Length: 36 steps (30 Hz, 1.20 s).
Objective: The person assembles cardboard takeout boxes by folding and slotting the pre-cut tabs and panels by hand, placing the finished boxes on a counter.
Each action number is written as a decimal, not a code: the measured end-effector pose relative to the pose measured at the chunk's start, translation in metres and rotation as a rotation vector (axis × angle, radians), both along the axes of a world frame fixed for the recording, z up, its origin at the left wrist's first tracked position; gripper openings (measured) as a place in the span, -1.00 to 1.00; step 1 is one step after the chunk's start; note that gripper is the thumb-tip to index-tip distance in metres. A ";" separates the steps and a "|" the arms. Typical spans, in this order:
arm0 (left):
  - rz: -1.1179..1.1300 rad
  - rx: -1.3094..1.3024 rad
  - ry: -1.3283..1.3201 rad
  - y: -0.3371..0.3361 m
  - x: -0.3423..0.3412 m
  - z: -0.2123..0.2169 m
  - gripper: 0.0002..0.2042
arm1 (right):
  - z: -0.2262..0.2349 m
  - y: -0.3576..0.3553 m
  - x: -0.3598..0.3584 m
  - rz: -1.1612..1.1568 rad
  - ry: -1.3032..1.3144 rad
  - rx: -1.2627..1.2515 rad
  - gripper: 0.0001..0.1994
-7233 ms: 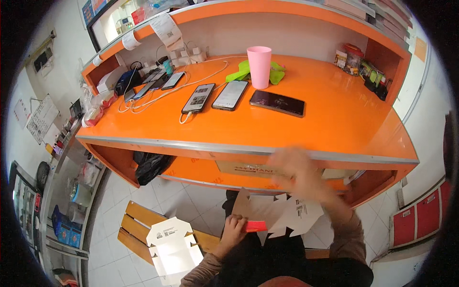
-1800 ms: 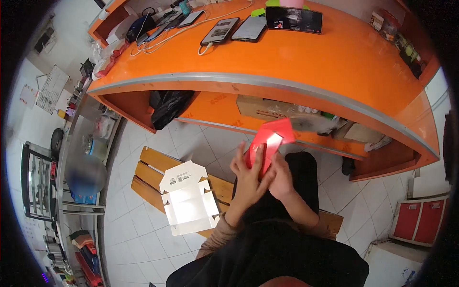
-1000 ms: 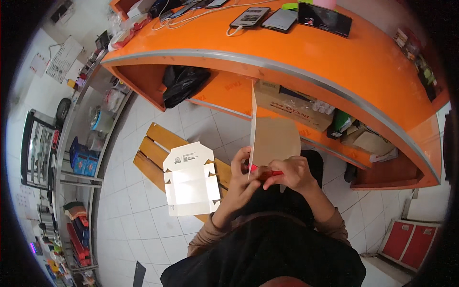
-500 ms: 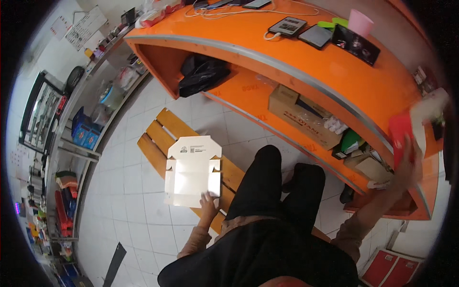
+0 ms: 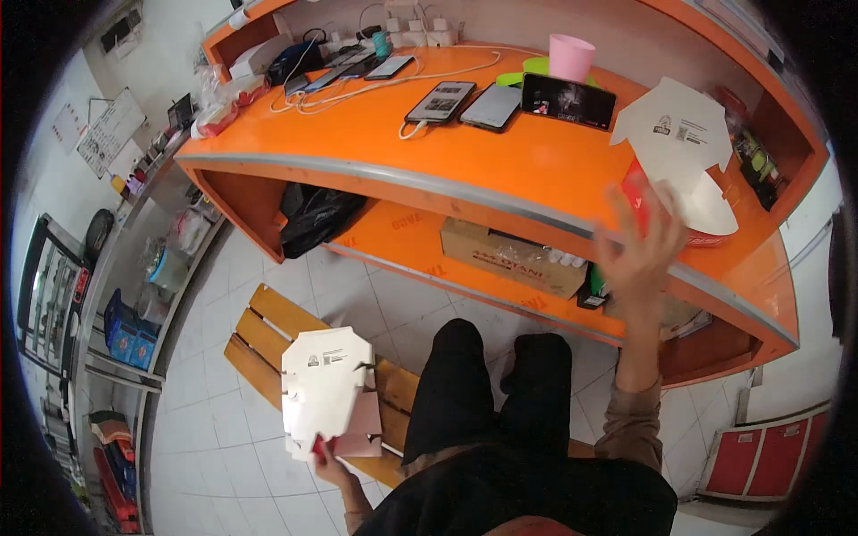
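My left hand pinches the near corner of the top flat white carton blank. That corner is curled up and shows a red underside. Other pale blanks lie beneath it on a slatted wooden bench. Over the right part of the orange counter, my right hand is blurred, with its fingers spread and nothing seen in them. Just beyond it stands a red-and-white folded carton box, its white printed flap raised. The hand hides part of the box's red side.
Phones, one propped phone, a pink cup and white cables lie along the counter. The shelf below holds a black bag and a brown carton. Metal shelving stands at the left.
The view has swung toward the counter. My right hand has come away from the red-and-white box, now resting on the counter. My left hand has lifted a corner of the top blank.
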<state>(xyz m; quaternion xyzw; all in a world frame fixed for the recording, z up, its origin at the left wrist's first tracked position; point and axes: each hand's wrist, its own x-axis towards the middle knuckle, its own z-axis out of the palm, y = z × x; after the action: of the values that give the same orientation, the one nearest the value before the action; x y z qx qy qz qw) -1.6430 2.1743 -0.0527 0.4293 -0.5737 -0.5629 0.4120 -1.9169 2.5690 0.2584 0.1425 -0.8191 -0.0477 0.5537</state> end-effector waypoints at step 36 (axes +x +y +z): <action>-1.216 -0.933 0.039 0.134 -0.184 0.101 -0.82 | -0.217 -0.079 0.063 0.872 -1.318 -0.913 -0.90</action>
<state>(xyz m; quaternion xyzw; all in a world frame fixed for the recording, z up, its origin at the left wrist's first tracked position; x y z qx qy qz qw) -1.8269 2.3081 0.0485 -0.1904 -0.8798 -0.3974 0.1784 -1.8542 2.4902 0.0416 0.2049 -0.7823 0.5857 -0.0548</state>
